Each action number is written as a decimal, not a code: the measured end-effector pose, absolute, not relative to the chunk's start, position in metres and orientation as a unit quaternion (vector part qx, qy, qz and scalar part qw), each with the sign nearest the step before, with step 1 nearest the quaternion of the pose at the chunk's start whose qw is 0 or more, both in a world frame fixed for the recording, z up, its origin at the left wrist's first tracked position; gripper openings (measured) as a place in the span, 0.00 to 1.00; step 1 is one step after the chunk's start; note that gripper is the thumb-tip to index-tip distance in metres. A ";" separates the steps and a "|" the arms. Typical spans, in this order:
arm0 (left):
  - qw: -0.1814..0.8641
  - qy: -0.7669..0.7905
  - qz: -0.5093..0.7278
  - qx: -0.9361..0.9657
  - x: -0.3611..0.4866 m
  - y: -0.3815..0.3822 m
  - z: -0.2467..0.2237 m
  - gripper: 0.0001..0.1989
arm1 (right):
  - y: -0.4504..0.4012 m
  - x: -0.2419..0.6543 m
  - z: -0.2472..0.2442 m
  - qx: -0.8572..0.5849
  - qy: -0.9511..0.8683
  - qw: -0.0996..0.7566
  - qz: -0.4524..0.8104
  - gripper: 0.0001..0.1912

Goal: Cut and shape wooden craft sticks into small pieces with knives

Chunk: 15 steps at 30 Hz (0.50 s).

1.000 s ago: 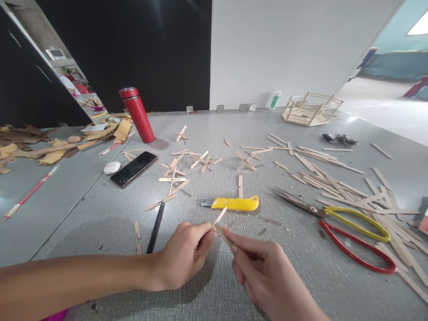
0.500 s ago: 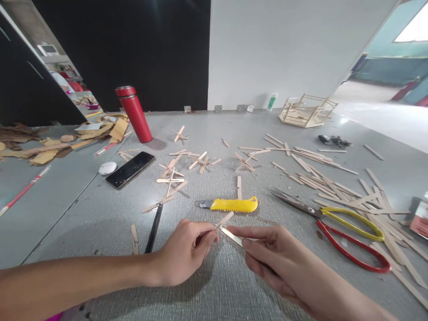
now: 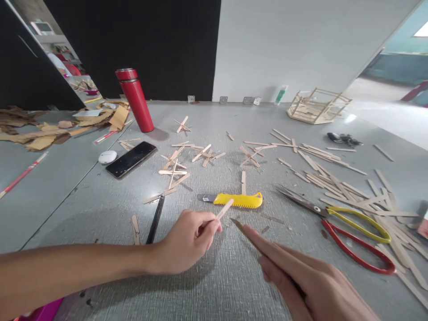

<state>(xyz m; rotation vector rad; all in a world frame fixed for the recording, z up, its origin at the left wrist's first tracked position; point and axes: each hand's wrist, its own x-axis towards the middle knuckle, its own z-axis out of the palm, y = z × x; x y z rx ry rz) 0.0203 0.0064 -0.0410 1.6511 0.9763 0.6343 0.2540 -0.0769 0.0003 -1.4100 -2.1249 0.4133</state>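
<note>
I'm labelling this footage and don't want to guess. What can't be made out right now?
All in the head view:
- rear end of the pointed tool: hidden by the right hand
- lower end of the wooden stick: covered by the left hand
- purple object: cut off by the bottom edge
- pinkish object: cut off by the right edge
- dark bundle: too small and blurred to identify

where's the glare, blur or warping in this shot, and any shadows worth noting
Head view: glare on the grey table by the black pen's upper end; head view: pale floor washed out at far right; head view: soft shadow right of the red flask, whose lean looks like wide-angle distortion; head view: right hand slightly blurred
</note>
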 end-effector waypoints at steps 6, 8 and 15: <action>0.595 0.384 0.292 0.643 0.018 0.006 -0.042 0.19 | -0.067 0.246 -0.002 -0.553 -0.707 0.257 0.358 0.30; 0.603 0.380 0.300 0.634 0.018 0.007 -0.043 0.20 | -0.068 0.243 -0.006 -0.552 -0.669 0.266 0.420 0.29; 0.603 0.377 0.312 0.630 0.019 0.007 -0.044 0.22 | -0.074 0.233 -0.012 -0.557 -0.642 0.291 0.438 0.28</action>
